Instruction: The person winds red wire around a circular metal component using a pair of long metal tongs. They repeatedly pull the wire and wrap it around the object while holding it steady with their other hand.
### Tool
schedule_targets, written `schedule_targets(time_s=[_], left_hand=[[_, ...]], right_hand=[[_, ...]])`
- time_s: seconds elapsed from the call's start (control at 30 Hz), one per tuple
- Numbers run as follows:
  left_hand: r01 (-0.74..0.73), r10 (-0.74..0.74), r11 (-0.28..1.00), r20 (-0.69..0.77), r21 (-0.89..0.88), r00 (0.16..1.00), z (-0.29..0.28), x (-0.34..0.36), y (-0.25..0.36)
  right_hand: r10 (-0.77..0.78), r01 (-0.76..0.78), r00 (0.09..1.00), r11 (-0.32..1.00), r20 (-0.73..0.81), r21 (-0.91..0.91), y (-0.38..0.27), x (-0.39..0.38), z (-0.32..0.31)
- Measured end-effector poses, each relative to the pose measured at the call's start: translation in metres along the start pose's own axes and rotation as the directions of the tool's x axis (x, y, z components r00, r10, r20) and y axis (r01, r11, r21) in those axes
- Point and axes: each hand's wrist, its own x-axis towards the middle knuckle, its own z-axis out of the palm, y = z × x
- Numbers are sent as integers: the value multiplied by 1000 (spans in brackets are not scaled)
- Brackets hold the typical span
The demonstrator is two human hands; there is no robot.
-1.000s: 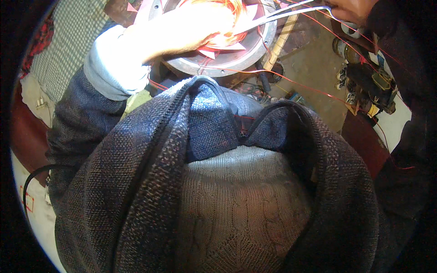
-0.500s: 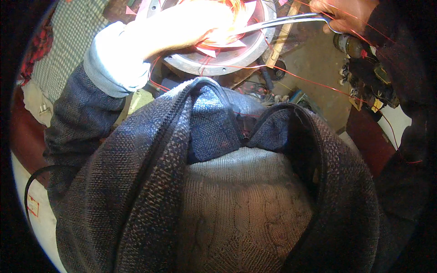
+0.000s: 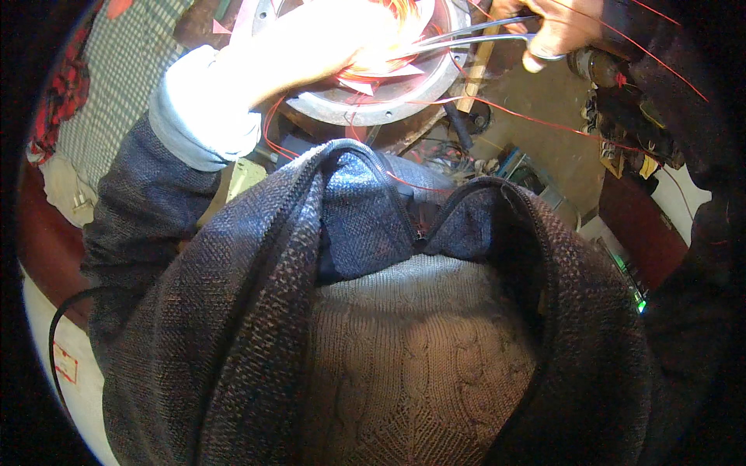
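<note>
My left hand (image 3: pixel 311 58) lies over a copper wire coil (image 3: pixel 402 14) inside a round, grey metal housing (image 3: pixel 365 116) with holes in its rim; glare hides its fingers. Pink paper pieces (image 3: pixel 361 87) poke out around the coil. Long silver scissor-like metal tool (image 3: pixel 474 37) is in my right hand (image 3: pixel 556 35), fingers closed around the handles, its tips reaching the coil beside my left fingers, their exact contact lost in the glare. Loose thin red wires (image 3: pixel 513 109) trail from the housing across to the right.
A wooden strip (image 3: pixel 474 78) lies right of the housing, with tangled parts and cables (image 3: pixel 466 155) below it. Dark jumbled equipment and containers (image 3: pixel 622 132) stand at the right. Checked cloth (image 3: pixel 116 85) and red-black fabric (image 3: pixel 58 109) lie left. My open jacket fills the lower view.
My right hand and the metal tool have come leftward and slightly down, and the tool's angle has shifted. My left hand stays on the coil.
</note>
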Motion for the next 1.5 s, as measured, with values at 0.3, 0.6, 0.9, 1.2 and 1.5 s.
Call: schedule_targets(time_s=[0.3,0.6,0.9,1.2,1.5], left_hand=[[-84,80,993,51,78,995,-10,-3,-5],[-310,266,904,183,293,947,-20,17,-20],[-540,509,645,224,541,831,-23,8,-35],[-502,532,380,260,777,806,-16,10,-30],[-479,510,159,343,863,789,-20,12,-21]], right_hand=[[-13,12,1000,999,28,41,-32,38,-11],[82,-83,997,994,13,64,-55,26,-5],[396,-368,917,888,-50,275,-87,-44,35],[589,-472,805,711,-74,521,-138,-80,87],[605,-327,778,618,-167,715,-176,-86,186]])
